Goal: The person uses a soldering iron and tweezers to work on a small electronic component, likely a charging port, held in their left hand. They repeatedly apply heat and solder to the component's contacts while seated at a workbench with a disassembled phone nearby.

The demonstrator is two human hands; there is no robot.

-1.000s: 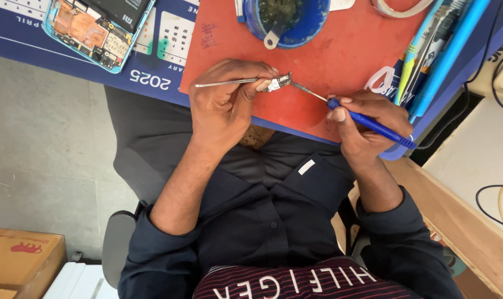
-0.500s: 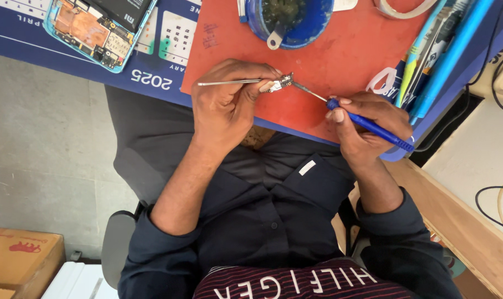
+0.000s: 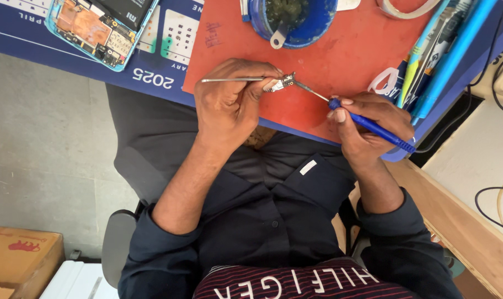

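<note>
Nothing shifted, left hand (image 3: 229,102) still pinching tweezers (image 3: 235,80), right hand (image 3: 367,127) gripping blue iron (image 3: 373,126) near mat edge (image 3: 295,126)

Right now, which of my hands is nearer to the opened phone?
Left. The left hand, gripping tweezers, is over the red mat, down-right of the opened phone; the right hand, holding a blue-handled tool, sits farther right.

Grey concrete floor (image 3: 35,160), wooden bench (image 3: 473,232), cardboard box (image 3: 19,257) alongside.
</note>
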